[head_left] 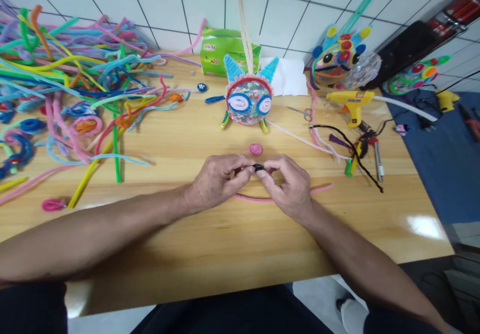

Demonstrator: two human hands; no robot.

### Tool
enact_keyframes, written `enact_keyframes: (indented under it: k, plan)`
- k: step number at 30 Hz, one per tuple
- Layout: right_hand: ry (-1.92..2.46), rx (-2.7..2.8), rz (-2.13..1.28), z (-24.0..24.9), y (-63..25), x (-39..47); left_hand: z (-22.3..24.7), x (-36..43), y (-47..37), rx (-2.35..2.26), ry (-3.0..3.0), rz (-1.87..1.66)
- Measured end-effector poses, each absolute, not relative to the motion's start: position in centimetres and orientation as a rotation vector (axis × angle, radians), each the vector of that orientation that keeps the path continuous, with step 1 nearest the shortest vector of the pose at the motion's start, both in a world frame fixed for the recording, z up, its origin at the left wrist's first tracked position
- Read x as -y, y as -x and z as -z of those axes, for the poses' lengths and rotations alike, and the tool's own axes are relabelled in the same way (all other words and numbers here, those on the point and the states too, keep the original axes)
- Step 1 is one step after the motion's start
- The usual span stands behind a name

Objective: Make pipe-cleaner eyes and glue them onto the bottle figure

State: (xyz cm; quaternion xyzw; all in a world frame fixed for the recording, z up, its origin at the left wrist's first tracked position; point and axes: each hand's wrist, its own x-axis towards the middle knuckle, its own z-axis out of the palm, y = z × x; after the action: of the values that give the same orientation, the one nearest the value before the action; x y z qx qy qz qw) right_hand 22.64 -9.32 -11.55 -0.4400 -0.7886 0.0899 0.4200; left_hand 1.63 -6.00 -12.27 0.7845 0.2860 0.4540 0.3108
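Between my fingertips is a small black coiled piece (258, 167). My left hand (222, 180) pinches its left end, and my right hand (287, 184) pinches its right end. Just beyond them a pink coil (255, 149) lies on the wooden table (210, 254). A pink pipe cleaner (321, 189) passes beneath my hands. Farther back stands a clear round figure (249, 101) with blue-ringed eyes, blue ears and yellow-green feet; a pale cord rises from its top.
Many colourful pipe cleaners (93, 64) cover the left side. Behind the figure is a green packet (217, 49). Scissors (302, 112), a yellow glue gun (352, 105), a black pipe cleaner (352, 146), a marker (378, 161) and another decorated figure (335, 59) are at right.
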Motion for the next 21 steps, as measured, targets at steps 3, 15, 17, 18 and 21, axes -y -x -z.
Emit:
enact_keyframes:
  k: [3, 15, 17, 18, 21]
  plan:
    - [1.120, 1.907, -0.283, 11.28, -22.58, 9.35, 12.16, 6.10, -1.66, -0.771, -2.063, -1.186]
    - [1.067, 1.904, -0.240, 11.11, -22.51, 9.24, 12.54, 6.14, -1.82, -0.745, -2.097, -1.207]
    - [1.067, 1.906, -0.240, 11.07, -22.49, 9.25, 12.62, 6.12, -1.85, -0.744, -2.094, -1.205]
    - [1.066, 1.908, -0.241, 11.05, -22.49, 9.24, 12.64, 6.12, -1.86, -0.745, -2.093, -1.204]
    - [1.057, 1.911, -0.245, 11.02, -22.47, 9.21, 12.61, 6.09, -1.88, -0.742, -2.099, -1.211]
